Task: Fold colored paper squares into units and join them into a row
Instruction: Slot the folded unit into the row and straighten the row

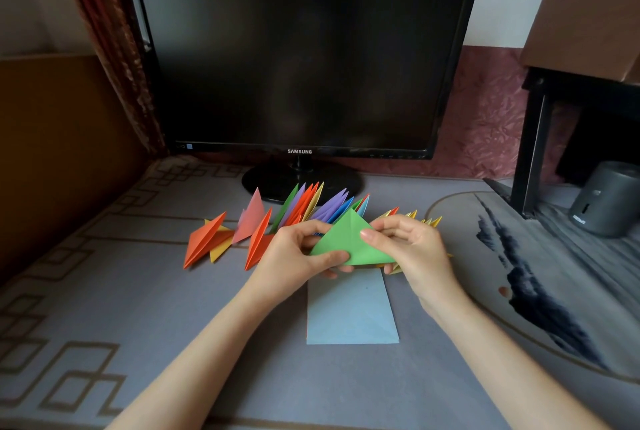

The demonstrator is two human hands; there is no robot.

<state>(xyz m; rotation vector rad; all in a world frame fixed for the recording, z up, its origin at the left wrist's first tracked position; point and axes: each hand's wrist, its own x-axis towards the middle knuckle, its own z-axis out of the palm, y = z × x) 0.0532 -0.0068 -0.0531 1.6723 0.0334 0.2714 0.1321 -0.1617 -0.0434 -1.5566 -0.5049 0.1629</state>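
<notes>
1. Right in front of the monitor (301, 55), we held a green folded triangle (343, 239) up off the desk mat (138, 291).
2. Our left hand (294, 253) pinched its lower left corner, thumb on top, fingers curled under.
3. Our right hand (419, 249) gripped its right side, thumb on the face, fingers curled behind.
4. Between the triangle and the monitor, the row of joined units (311, 204) stood on edge.
5. Farther from the monitor than our hands, a light blue sheet (349, 311) lay flat.

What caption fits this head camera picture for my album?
Folding time: left hand and right hand hold a green paper triangle over a pale blue sheet, colorful folded units behind.
</notes>
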